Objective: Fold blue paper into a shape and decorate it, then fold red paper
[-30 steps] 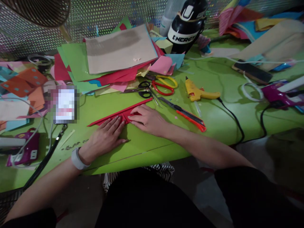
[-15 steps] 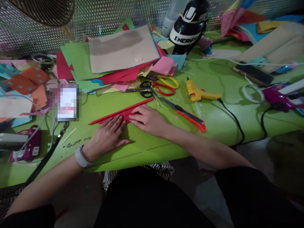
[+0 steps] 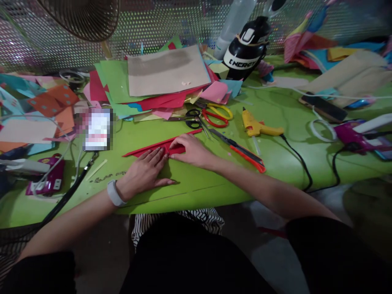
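A folded strip of red paper (image 3: 147, 148) lies slantwise on the green table (image 3: 183, 200), its ends pointed. My left hand (image 3: 142, 173) rests flat on its near edge, fingers stretched and thumb spread apart. Thumb and fingertips of my right hand (image 3: 194, 152) pinch a small fold near the strip's middle, beside the left fingertips. The exact shape of that fold is partly hidden by the fingers. Just beyond the right hand is a utility knife (image 3: 241, 151) with an orange-red handle, along with scissors having red and yellow handles (image 3: 216, 116) and black-handled scissors (image 3: 192, 119).
A yellow glue gun (image 3: 259, 127) trails a black cord at right. Behind stand a stack of coloured paper (image 3: 168, 75) and a black bottle (image 3: 245, 53). A phone-like device (image 3: 98, 130) with a lanyard, paper scraps (image 3: 52, 100) and a purple power strip (image 3: 49, 175) occupy the left.
The camera view has shifted, so the table's contents appear farther right on the left side. My right fingers have curled more tightly at the fold; my left hand stays flat on the paper.
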`<action>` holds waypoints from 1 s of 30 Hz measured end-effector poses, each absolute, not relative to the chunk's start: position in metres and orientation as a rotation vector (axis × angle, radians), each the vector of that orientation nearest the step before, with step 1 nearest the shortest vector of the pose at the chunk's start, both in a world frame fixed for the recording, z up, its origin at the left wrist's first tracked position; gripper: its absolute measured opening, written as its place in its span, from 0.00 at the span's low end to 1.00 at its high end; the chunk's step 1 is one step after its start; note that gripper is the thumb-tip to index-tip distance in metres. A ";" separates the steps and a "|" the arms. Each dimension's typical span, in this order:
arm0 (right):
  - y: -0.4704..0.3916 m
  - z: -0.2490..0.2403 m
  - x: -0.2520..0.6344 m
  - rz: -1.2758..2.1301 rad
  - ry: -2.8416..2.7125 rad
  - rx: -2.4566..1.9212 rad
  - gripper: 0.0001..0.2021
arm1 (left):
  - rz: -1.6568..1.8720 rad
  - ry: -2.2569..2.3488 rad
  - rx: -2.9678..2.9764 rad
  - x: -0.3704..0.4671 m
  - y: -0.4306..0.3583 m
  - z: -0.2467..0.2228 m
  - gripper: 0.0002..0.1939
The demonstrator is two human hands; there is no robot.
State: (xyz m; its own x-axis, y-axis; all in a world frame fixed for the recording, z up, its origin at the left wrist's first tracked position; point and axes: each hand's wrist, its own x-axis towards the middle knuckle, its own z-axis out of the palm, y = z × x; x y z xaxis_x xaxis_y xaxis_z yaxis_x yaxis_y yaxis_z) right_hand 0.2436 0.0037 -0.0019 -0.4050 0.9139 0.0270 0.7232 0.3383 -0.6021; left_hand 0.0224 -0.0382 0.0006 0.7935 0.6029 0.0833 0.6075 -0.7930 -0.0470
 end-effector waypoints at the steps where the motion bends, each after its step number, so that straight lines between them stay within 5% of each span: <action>1: 0.007 0.000 0.244 0.767 -2.260 -1.445 0.10 | -0.083 -0.984 -2.912 0.022 -0.038 0.001 0.47; 10: 0.028 0.006 0.241 1.039 -2.268 -1.450 0.08 | -0.065 -0.929 -3.018 0.012 -0.034 0.008 0.49; 22: 0.024 0.009 0.241 1.011 -2.271 -1.460 0.07 | -0.023 -0.921 -2.964 -0.033 -0.046 0.036 0.36; 26: 0.024 0.009 0.241 1.064 -2.256 -1.439 0.07 | -0.222 -1.401 -2.937 -0.010 -0.031 0.064 0.24; 30: 0.024 0.011 0.240 1.013 -2.288 -1.482 0.08 | 0.188 -2.081 -3.302 0.035 -0.007 0.067 0.21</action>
